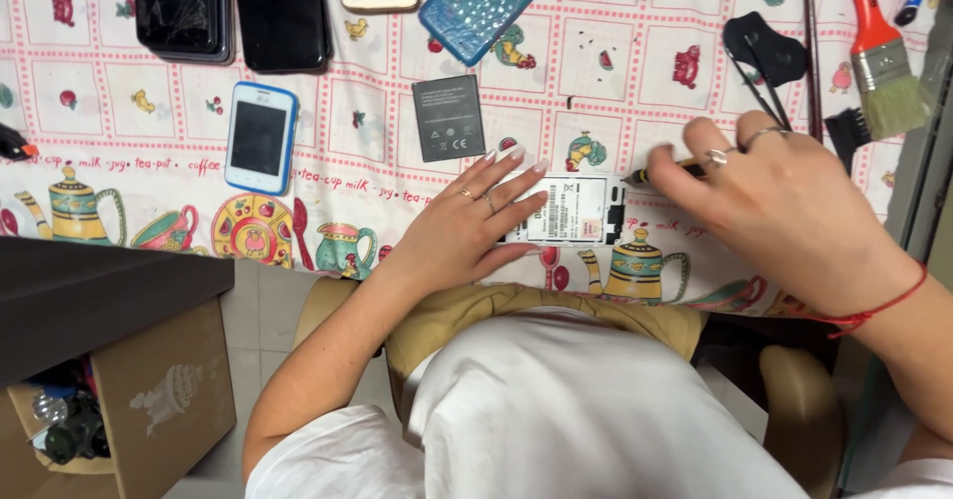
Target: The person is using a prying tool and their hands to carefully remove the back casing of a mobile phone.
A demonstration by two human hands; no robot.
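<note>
L hand lay flat, fingers spread, pinning the opened phone at table's 6 o'clock edge. R hand curled on a thin tool, tip at phone's 1 o'clock. Best w/ steady pressure, straight tool. Battery lay beyond at 11.

Table showing: 5 phones, incl. 1 opened white phone; 1 loose battery; 1 phone case; 1 orange-handled brush; 2 hands working.
</note>
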